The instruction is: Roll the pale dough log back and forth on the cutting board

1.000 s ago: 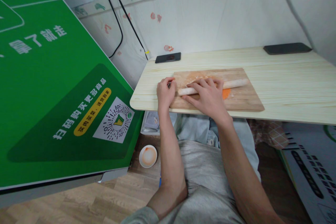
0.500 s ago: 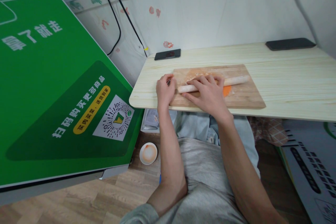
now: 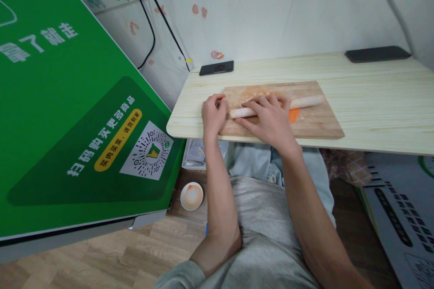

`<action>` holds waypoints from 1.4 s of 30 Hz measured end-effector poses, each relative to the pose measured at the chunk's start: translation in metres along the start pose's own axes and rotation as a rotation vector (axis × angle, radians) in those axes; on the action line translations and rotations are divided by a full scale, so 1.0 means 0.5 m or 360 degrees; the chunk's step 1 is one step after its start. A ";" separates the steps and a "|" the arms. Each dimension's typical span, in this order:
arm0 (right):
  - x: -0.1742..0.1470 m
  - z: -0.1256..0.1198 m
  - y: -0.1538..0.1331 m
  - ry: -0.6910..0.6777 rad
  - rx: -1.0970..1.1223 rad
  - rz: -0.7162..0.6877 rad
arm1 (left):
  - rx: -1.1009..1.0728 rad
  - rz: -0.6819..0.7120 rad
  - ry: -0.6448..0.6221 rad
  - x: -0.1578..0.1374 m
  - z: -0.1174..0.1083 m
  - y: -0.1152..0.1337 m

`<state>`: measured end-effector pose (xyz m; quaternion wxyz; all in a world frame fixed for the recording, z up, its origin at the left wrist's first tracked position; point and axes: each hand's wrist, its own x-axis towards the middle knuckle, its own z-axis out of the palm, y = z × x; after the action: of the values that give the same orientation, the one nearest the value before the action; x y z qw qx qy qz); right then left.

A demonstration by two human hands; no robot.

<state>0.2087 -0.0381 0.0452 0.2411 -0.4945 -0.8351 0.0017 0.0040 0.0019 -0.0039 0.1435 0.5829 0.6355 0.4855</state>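
A pale rolling pin (image 3: 307,101) lies at a slant across a wooden board (image 3: 325,122). My right hand (image 3: 269,115) rests over its left half, fingers curved over the far side and thumb on the near side. Under the pin, to the right of that hand, shows a flat orange piece of dough (image 3: 294,115); the rest of it is hidden. My left hand (image 3: 214,115) is closed at the board's left edge, just left of the pin's end. Its fingers are curled near the thumb, and whatever they hold cannot be made out.
Flour-like smears mark the board's far part. On the light wooden table (image 3: 379,99) lie a black phone (image 3: 217,68) at the back left and a dark flat object (image 3: 378,54) at the back right. A white bowl (image 3: 191,196) sits below; a green panel (image 3: 84,99) stands left.
Both hands and the rolling pin stay nearly where they were. Only a slight shift of the camera view shows.
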 end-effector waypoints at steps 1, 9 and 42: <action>0.000 0.000 0.000 -0.0004 -0.0007 0.0001 | -0.0002 0.0001 -0.0001 0.000 0.000 0.001; 0.001 0.002 0.001 -0.0013 -0.0031 -0.0004 | 0.0010 0.0000 -0.0007 0.002 -0.002 0.002; 0.003 0.006 0.004 -0.0006 0.0000 -0.0002 | -0.0020 0.0066 0.0048 0.002 0.003 -0.003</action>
<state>0.2085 -0.0349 0.0427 0.2396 -0.4938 -0.8359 0.0026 0.0038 0.0038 -0.0056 0.1274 0.5877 0.6224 0.5010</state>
